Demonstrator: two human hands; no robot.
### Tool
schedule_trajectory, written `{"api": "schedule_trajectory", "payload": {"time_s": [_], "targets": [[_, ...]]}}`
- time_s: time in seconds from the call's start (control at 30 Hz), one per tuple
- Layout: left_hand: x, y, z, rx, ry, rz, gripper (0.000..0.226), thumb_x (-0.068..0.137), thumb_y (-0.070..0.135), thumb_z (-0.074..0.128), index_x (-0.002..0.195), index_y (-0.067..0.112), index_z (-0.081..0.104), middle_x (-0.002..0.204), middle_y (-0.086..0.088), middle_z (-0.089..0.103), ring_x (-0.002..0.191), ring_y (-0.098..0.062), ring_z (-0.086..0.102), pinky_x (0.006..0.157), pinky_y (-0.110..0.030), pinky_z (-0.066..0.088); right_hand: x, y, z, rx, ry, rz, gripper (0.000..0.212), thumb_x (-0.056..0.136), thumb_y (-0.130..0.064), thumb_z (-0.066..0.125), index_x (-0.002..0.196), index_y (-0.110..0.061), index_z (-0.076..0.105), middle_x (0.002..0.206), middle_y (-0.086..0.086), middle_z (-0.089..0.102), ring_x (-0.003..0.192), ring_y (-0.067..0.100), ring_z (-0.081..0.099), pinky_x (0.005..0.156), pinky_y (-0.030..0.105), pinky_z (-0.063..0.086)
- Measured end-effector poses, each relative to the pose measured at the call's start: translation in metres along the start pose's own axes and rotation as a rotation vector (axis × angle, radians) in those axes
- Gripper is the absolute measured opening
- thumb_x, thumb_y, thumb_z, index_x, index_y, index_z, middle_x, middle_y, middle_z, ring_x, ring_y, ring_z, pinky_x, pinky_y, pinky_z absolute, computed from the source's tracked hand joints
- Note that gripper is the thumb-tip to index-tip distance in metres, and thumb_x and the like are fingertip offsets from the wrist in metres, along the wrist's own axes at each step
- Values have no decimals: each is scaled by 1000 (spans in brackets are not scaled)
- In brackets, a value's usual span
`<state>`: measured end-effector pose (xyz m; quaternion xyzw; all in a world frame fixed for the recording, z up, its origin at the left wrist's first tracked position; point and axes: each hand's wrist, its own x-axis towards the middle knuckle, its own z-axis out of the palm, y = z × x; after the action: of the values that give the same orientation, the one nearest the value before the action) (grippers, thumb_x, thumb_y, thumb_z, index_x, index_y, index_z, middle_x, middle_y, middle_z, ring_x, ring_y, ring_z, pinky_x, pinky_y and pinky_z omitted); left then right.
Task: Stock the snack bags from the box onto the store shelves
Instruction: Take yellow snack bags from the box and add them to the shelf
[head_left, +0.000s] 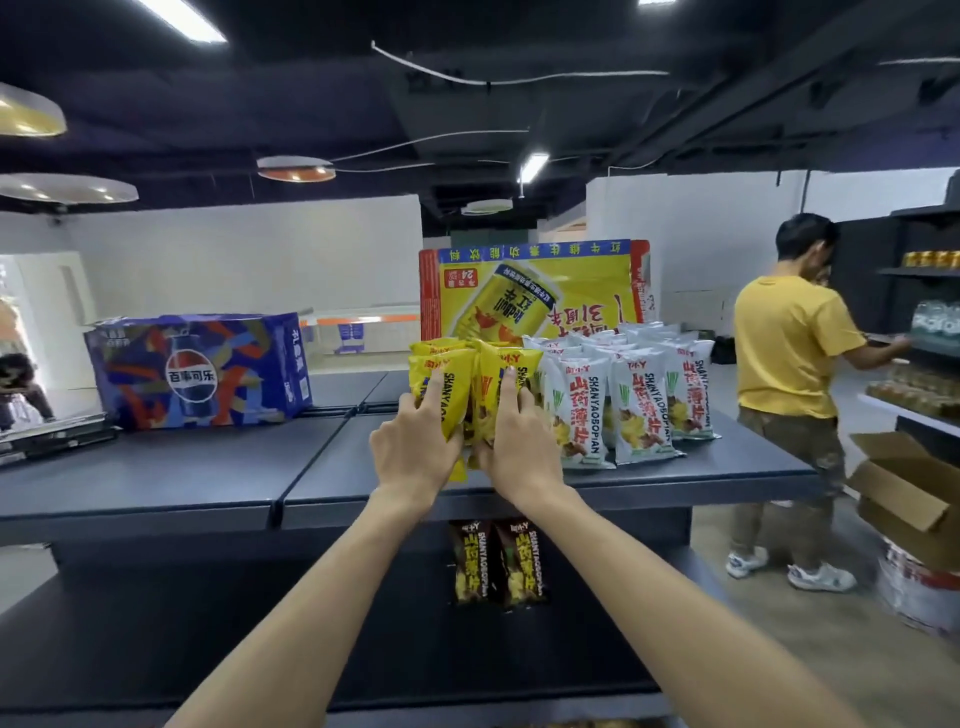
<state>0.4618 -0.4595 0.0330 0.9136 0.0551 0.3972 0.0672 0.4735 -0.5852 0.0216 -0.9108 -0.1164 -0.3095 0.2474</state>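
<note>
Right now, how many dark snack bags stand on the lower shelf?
2. One dark bag stands on the left and the other dark bag right beside it, upright at the lower shelf front, below both hands. More may be hidden behind them.

Bright ceiling strips, dim shelves, warped edges.

I've got both hands on the yellow snack bags (457, 395) on the top shelf (208, 467): left hand (415, 441) and right hand (519, 436) pressing their fronts. Just right of them stand the white snack bags (623, 395); behind, a yellow-red carton (535, 291); well left, a blue cola case (200, 369).
</note>
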Motion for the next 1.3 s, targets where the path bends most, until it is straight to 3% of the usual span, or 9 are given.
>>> {"api": "schedule_trajectory", "payload": {"time_s": [0.1,0.33,0.5,0.63,0.83,1.0,1.1,1.3], "targets": [[27,-5,24,45,24,-22,71,91,56,52,151,32,24,111,-8,62,82,-29,68,61,-34,46,32,9,13,-39,-18,24,93,92,-13,62,156,-8,-5,153,18,31,129,34,41,99,40,42],[73,-9,76,24,5,-84,73,87,55,58,149,35,26,111,-6,63,86,-29,69,65,-36,52,85,26,58,-34,-30,46,91,94,-8,57,156,-13,-9,158,16,23,132,33,39,99,41,45],[68,-16,114,7,-41,-141,85,79,58,65,149,38,22,115,-3,59,84,-27,68,65,-37,53,84,38,96,-143,-78,62,99,95,-24,58,153,-20,-22,161,24,0,132,37,35,96,44,45],[56,-19,124,61,-40,-134,88,80,68,56,152,41,13,109,0,57,78,-24,67,59,-32,50,76,44,112,-193,-84,95,103,94,-29,58,150,-20,-29,158,30,-3,128,40,36,90,44,49],[57,-36,118,-158,-222,-147,103,75,67,58,150,48,-11,109,-8,57,95,-32,64,78,-39,51,72,39,107,-213,-101,101,112,93,-35,61,146,-19,-36,158,30,-2,131,39,35,85,41,52],[57,-56,116,-309,-425,-45,122,60,62,64,143,51,-25,111,-13,62,102,-34,60,85,-39,48,68,35,101,-197,-122,113,117,89,-39,66,147,-23,-34,160,25,-3,136,39,31,81,39,53],[65,-59,110,-312,-465,-33,126,58,60,70,146,50,-19,112,-10,64,103,-32,61,86,-37,49,66,34,98,-190,-110,116,117,89,-39,67,147,-26,-34,161,23,-1,136,38,31,83,41,53],[49,-40,106,-242,-255,-113,105,75,53,70,152,42,0,114,-9,50,93,-31,63,78,-38,51,65,34,99,-198,-92,111,115,91,-37,65,145,-27,-35,161,21,1,135,37,34,85,41,53]]}}
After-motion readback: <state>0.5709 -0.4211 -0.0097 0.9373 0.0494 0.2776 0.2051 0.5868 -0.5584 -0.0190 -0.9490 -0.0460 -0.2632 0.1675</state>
